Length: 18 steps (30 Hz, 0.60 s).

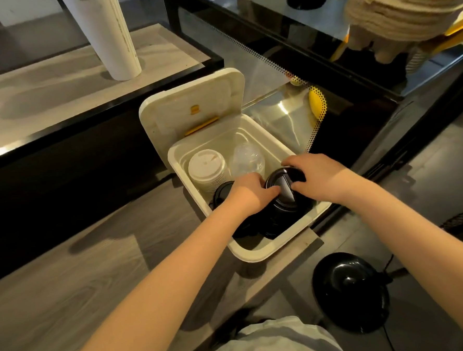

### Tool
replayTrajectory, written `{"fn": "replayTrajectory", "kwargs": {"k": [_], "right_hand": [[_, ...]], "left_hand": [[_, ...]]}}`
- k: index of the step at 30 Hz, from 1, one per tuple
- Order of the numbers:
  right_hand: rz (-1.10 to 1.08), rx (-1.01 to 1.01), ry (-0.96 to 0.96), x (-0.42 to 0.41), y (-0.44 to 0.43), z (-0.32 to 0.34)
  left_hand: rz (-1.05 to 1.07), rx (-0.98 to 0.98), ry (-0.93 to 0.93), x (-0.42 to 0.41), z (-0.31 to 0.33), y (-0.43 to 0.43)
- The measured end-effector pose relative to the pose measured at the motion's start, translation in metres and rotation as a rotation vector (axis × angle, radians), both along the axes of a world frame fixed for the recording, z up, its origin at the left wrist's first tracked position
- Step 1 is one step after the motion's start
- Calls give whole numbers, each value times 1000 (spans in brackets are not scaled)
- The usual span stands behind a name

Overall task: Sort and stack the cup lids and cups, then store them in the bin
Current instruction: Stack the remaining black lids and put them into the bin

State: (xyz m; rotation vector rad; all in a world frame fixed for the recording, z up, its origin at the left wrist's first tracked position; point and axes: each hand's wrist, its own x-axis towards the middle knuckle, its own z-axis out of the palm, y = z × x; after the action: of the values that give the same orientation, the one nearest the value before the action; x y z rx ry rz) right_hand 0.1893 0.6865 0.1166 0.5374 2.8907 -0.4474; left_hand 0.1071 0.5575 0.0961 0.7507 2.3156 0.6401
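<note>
Head view shows both hands inside the open white bin (259, 251) on the floor. The left hand (249, 192) and the right hand (313, 177) both grip a stack of black lids (284, 192). White lids (207, 167) and clear lids (247, 158) sit behind it.

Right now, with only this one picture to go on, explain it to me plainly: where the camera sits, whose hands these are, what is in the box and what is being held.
There is no machine here. The camera is worn on a person's head and looks down at their two bare arms. Both hands reach into an open cream plastic bin with a hinged lid standing up behind it. The left hand and right hand together grip a stack of black plastic cup lids. Further back in the bin stand a stack of white paper cup lids and a stack of clear domed lids.
</note>
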Motion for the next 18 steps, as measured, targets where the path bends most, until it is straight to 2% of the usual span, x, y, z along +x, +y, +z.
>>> {"fn": "replayTrajectory", "kwargs": {"k": [2, 7, 11, 15, 18], "right_hand": [[63, 108, 5, 4, -3, -3], [116, 42, -147, 11, -4, -4], [159, 191, -216, 10, -10, -3], [124, 165, -171, 11, -13, -2], [97, 130, -119, 12, -16, 2]], "left_hand": [[-13, -44, 10, 0, -3, -1], [3, -33, 67, 0, -8, -1], [-16, 0, 101, -2, -10, -8], [-205, -58, 351, -5, -10, -20], [-278, -31, 539, -10, -5, -32]]}}
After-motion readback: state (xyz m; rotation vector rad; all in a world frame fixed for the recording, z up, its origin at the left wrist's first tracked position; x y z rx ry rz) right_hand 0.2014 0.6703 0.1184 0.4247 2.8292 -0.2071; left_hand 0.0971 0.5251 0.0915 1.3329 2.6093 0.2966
